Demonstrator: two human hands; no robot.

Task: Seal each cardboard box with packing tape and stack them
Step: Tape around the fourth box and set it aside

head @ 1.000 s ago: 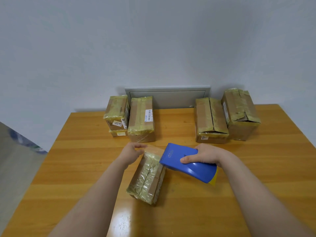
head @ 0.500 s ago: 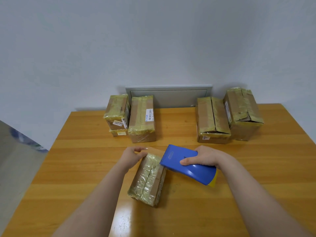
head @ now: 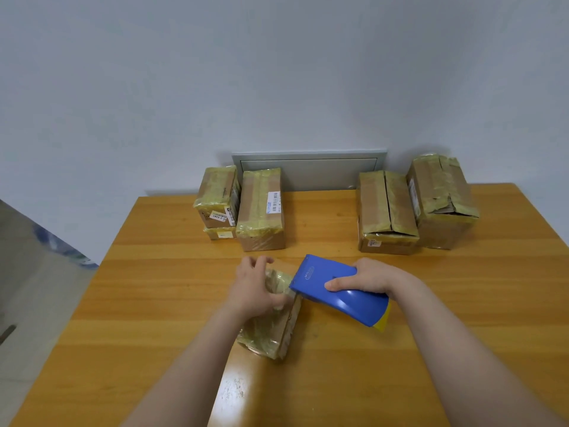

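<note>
A small cardboard box (head: 271,331) wrapped in yellowish tape lies near the middle of the wooden table (head: 462,303). My left hand (head: 254,286) lies over its far end with fingers curled around it, covering that end. My right hand (head: 366,278) grips a blue tape dispenser (head: 338,294), whose front edge meets the box's far right corner. A strip of clear tape runs from the dispenser over the box end.
At the back left stand two stacked small boxes (head: 218,201) and a taller taped box (head: 261,211). At the back right sit two larger taped boxes (head: 386,214) (head: 441,201). A grey wall panel (head: 308,171) is behind them. The table's left edge drops to the floor.
My left hand has slid from the box's far left corner down onto its far end, pressing the tape. The dispenser has shifted slightly toward the box.
</note>
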